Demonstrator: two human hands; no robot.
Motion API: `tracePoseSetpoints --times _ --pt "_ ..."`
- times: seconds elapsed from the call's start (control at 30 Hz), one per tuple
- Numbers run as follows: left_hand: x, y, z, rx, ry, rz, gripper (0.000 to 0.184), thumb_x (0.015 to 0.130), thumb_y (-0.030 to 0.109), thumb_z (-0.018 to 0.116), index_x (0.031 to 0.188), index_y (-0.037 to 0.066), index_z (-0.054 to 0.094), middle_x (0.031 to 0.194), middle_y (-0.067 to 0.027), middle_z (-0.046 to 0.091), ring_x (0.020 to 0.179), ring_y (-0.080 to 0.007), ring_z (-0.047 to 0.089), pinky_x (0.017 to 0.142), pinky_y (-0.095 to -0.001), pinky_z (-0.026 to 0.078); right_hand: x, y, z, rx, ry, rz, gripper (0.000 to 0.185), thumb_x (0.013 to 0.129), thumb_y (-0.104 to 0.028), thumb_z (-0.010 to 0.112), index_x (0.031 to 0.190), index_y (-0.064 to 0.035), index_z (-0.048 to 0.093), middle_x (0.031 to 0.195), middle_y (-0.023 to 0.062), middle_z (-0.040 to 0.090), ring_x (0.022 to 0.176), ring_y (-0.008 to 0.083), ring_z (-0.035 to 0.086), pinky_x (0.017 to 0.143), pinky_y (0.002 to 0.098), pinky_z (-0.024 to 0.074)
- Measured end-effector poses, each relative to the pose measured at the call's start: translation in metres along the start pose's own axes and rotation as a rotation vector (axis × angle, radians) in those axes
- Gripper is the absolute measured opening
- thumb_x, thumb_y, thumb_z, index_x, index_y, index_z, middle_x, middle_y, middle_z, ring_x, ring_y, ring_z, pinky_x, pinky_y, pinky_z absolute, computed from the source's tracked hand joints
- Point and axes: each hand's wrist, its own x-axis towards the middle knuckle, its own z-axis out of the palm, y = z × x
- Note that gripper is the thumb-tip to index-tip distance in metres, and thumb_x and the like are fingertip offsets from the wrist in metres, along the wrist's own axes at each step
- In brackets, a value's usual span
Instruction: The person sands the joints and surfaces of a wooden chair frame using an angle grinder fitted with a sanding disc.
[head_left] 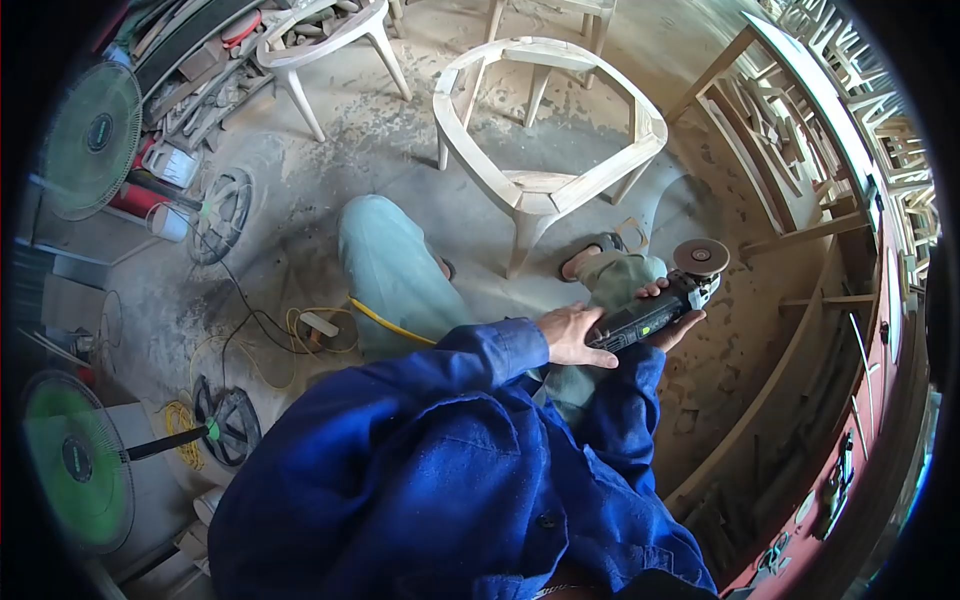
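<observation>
An angle grinder (640,318) with a black body and a round brown disc (701,257) lies across both hands, to the right of my lap. My left hand (575,336) grips the rear end of its body, thumb along the near side. Under the front part, my right hand (677,330) holds the tool from below, with fingertips showing on the far side. The disc is at the upper right and touches nothing. Beyond it stands an unpainted wooden chair frame (600,188) with a rounded, open seat ring.
Two green fans (92,140) (78,458) stand at the left, near cables and a yellow hose (390,325). Another chair frame (325,45) and scrap wood (200,85) are at the upper left. A wooden rack (765,150) and red-edged bench (850,440) line the right.
</observation>
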Motion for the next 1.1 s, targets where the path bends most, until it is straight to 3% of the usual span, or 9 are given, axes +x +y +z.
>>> tracePoseSetpoints --times 0.07,0.17,0.27,0.33,0.47,0.63,0.83,1.0,1.1 --pt "0.011 -0.008 0.029 -0.034 0.139 0.151 0.09 0.08 0.054 0.08 0.14 -0.005 0.048 0.123 -0.0279 0.061 0.119 -0.0419 0.06 0.105 -0.0489 0.047 -0.007 0.001 -0.001 0.157 -0.107 0.052 0.1 0.087 -0.081 0.06 0.143 0.0005 0.046 0.119 0.0123 0.056 0.101 0.0264 0.058 0.094 0.0422 0.0513" --pt "0.001 -0.003 0.041 -0.104 0.304 0.264 0.084 0.079 0.029 0.081 0.145 -0.004 0.041 0.124 -0.0274 0.058 0.118 -0.0429 0.059 0.105 -0.0486 0.047 -0.025 0.0 0.026 0.056 0.094 0.108 0.101 0.086 -0.08 0.061 0.146 -0.0004 0.046 0.12 0.0127 0.058 0.102 0.027 0.06 0.094 0.0437 0.0523" --pt "-0.006 0.001 0.036 0.026 0.365 0.274 0.084 0.079 0.02 0.081 0.146 -0.005 0.037 0.12 -0.0251 0.057 0.114 -0.0421 0.058 0.102 -0.048 0.048 -0.047 0.011 0.044 -0.196 0.361 0.151 0.069 0.097 -0.06 0.064 0.133 -0.0016 0.056 0.114 0.0141 0.064 0.102 0.0292 0.065 0.092 0.0443 0.0554" --pt "-0.007 -0.001 0.043 0.114 0.41 0.307 0.084 0.079 0.021 0.082 0.146 -0.004 0.038 0.119 -0.0243 0.056 0.113 -0.0413 0.058 0.102 -0.0475 0.048 -0.042 0.017 0.047 -0.157 0.406 0.135 0.047 0.098 -0.045 0.071 0.119 -0.0038 0.06 0.102 0.0128 0.066 0.094 0.0276 0.066 0.089 0.0421 0.0562" --pt "-0.007 -0.003 0.039 0.154 0.399 0.34 0.091 0.079 0.028 0.083 0.15 -0.002 0.035 0.118 -0.0234 0.057 0.111 -0.0404 0.059 0.101 -0.0469 0.048 -0.04 0.018 0.059 -0.203 0.486 0.09 0.039 0.093 -0.037 0.075 0.11 -0.005 0.06 0.093 0.0104 0.066 0.085 0.0249 0.066 0.08 0.0392 0.0582" --pt "-0.018 -0.01 0.022 -0.095 0.239 0.374 0.108 0.08 0.048 0.085 0.156 -0.006 0.03 0.134 -0.0294 0.055 0.123 -0.0458 0.056 0.106 -0.0485 0.046 -0.039 0.014 0.079 -0.348 0.616 0.175 0.039 0.088 -0.039 0.078 0.103 -0.0054 0.063 0.088 0.0091 0.067 0.081 0.0238 0.068 0.076 0.0367 0.0595" --pt "-0.023 -0.031 0.0 -0.177 -0.002 0.352 0.104 0.083 0.057 0.081 0.152 -0.007 0.037 0.141 -0.0302 0.053 0.134 -0.0443 0.052 0.113 -0.0475 0.043 -0.037 0.006 0.071 -0.367 0.566 0.149 0.04 0.089 -0.036 0.075 0.11 -0.005 0.06 0.094 0.0089 0.063 0.082 0.0225 0.065 0.078 0.0386 0.0582" --pt "-0.035 -0.097 -0.094 0.174 0.508 0.31 0.071 0.08 0.038 0.085 0.132 -0.002 0.059 0.134 -0.0226 0.061 0.126 -0.0404 0.058 0.107 -0.0474 0.046 -0.039 0.004 0.068 -0.324 0.634 0.099 0.042 0.09 -0.038 0.074 0.109 -0.0044 0.06 0.093 0.0089 0.063 0.081 0.0226 0.066 0.076 0.0384 0.0591" --pt "-0.069 -0.158 -0.169 0.781 0.577 -0.112 0.067 0.083 0.042 0.08 0.135 0.003 0.061 0.141 -0.0171 0.058 0.145 -0.0339 0.039 0.122 -0.0648 0.017 -0.04 0.006 0.079 -0.303 0.688 0.087 0.04 0.089 -0.037 0.075 0.106 -0.0049 0.059 0.09 0.0079 0.064 0.079 0.022 0.067 0.074 0.0368 0.0599"
